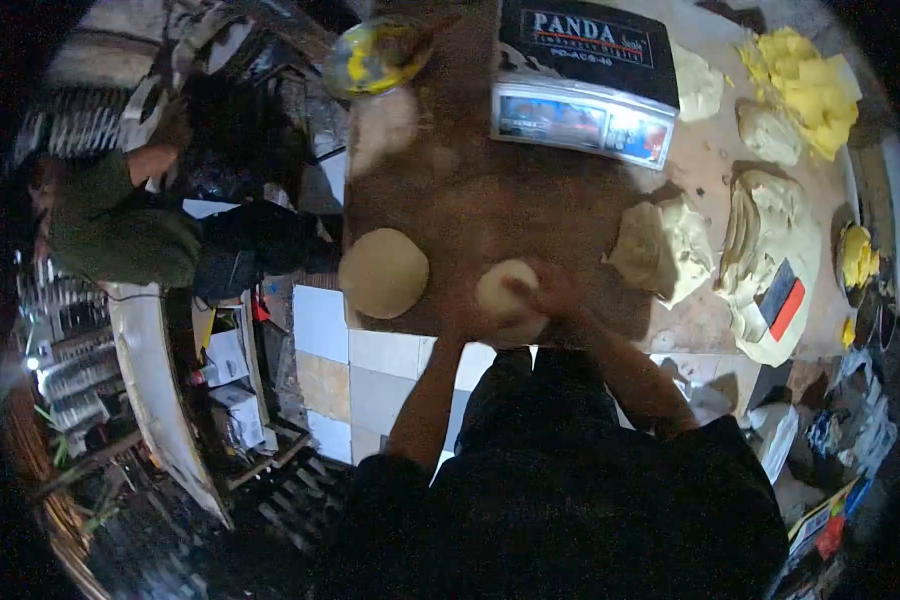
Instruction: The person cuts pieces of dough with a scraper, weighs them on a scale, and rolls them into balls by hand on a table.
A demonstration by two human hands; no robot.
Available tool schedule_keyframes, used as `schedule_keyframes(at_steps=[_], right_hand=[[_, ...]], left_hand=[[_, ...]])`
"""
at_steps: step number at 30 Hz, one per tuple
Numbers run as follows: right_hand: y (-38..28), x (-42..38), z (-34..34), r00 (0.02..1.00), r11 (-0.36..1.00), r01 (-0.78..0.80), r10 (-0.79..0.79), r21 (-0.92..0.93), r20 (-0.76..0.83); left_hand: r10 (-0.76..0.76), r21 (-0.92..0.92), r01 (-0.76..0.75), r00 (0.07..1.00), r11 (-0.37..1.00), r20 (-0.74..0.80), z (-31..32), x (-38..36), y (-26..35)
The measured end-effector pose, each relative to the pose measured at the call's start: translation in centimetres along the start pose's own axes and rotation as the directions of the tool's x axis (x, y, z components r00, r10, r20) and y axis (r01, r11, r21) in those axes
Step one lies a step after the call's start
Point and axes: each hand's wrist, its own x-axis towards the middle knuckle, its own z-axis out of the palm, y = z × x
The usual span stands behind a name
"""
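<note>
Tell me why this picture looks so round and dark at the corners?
Head view: a fisheye lens bends the table edges and blackens the corners; the hands on the dough ball are motion-blurred; the scale display catches glare; the floor lies in shadow.

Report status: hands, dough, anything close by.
Both hands: left hand, right hand cupped around dough ball. Flattened dough disc beside left. Scale behind, apart.

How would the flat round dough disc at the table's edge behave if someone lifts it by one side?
The dough disc looks thin and soft, so it would probably droop and stretch. It lies partly over the edge of the table, so a push could slide it off. It seems light.
</note>
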Motion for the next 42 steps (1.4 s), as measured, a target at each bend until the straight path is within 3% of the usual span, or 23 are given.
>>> schedule_keyframes(at_steps=[1,6,9,14,16,18,20,21,23,24,25,27,30,32,34,35,37,39,42], right_hand=[[0.4,-1.1,2.1,0.979,0.988,0.117,-0.132,-0.103,-0.158],[0.1,7.3,-0.7,0.936,0.796,0.289,-0.352,-0.532,-0.019],[1.6,8.9,1.2,0.697,0.593,0.688,-0.700,-0.418,0.155],[-6.6,-1.0,4.5,0.757,0.460,0.575,-0.612,-0.677,0.227],[-6.9,-2.3,5.1,0.832,0.505,0.462,-0.532,-0.729,0.159],[-4.2,-1.0,3.9,0.926,0.639,0.264,-0.377,-0.723,0.005],[-0.8,1.6,1.1,0.964,0.739,0.073,-0.224,-0.670,-0.143],[0.4,1.6,-0.2,0.962,0.802,-0.009,-0.157,-0.598,-0.225],[1.9,0.4,-1.5,0.931,0.914,-0.097,-0.056,-0.394,-0.360],[2.3,-0.5,-1.4,0.912,0.955,-0.106,-0.018,-0.276,-0.411],[2.8,-1.0,-0.9,0.896,0.981,-0.101,0.018,-0.165,-0.444],[2.8,-1.0,0.6,0.875,0.996,-0.084,0.087,0.028,-0.477],[0.5,3.5,1.8,0.886,0.983,-0.044,0.121,0.179,-0.447],[-1.6,8.6,1.8,0.906,0.977,0.000,0.090,0.212,-0.413],[-4.1,15.1,2.6,0.896,0.984,0.136,-0.071,0.119,-0.438],[-5.2,18.2,3.4,0.848,0.971,0.239,-0.209,0.000,-0.487],[-7.0,23.8,5.9,0.633,0.853,0.433,-0.519,-0.293,-0.574],[-10.8,26.1,4.0,0.923,0.949,0.281,-0.226,0.146,-0.311],[-10.1,26.5,3.2,0.932,0.986,0.165,-0.149,0.021,-0.330]], left_hand=[[0.004,-0.015,-0.004,0.999,1.000,-0.035,0.5,-1.3,-0.2],[-0.031,-0.018,0.029,0.993,0.999,-0.118,-2.0,0.9,-1.0],[-0.067,-0.006,0.067,0.992,0.998,-0.108,-1.5,1.5,-1.7],[-0.030,-0.104,0.008,0.977,0.995,-0.209,4.2,-6.1,-5.0],[-0.031,-0.143,-0.013,0.952,0.990,-0.303,5.6,-7.8,-6.1],[-0.042,-0.162,-0.038,0.886,0.986,-0.462,4.8,-7.5,-7.4],[-0.150,-0.297,-0.026,0.820,0.955,-0.553,1.1,-7.9,-6.1],[-0.200,-0.484,-0.031,0.886,0.875,-0.419,0.5,-7.8,-5.7],[-0.096,-0.280,-0.065,0.846,0.958,-0.525,2.6,-8.2,-4.0],[-0.294,-0.314,0.139,0.802,0.939,-0.521,6.0,-8.2,-4.1],[-0.378,-0.661,0.016,0.830,0.751,-0.410,3.8,-8.3,-0.2],[-0.369,-0.652,-0.028,0.806,0.758,-0.464,5.0,-4.7,-1.2],[-0.527,-0.897,0.096,0.834,0.431,-0.164,2.1,-2.0,0.5],[-0.469,-0.793,-0.075,0.771,0.604,-0.430,-1.2,0.4,-1.0],[-0.357,-0.625,-0.213,0.666,0.751,-0.655,-5.9,3.0,-3.1],[-0.382,-0.639,-0.231,0.639,0.734,-0.668,-8.7,4.3,-3.3],[-0.389,-0.625,-0.232,0.609,0.746,-0.691,-12.6,7.3,-6.3],[-0.355,-0.572,-0.196,0.614,0.797,-0.705,-13.6,9.8,-12.9],[-0.529,-0.687,0.125,0.738,0.716,-0.418,-16.9,11.0,-12.9]])
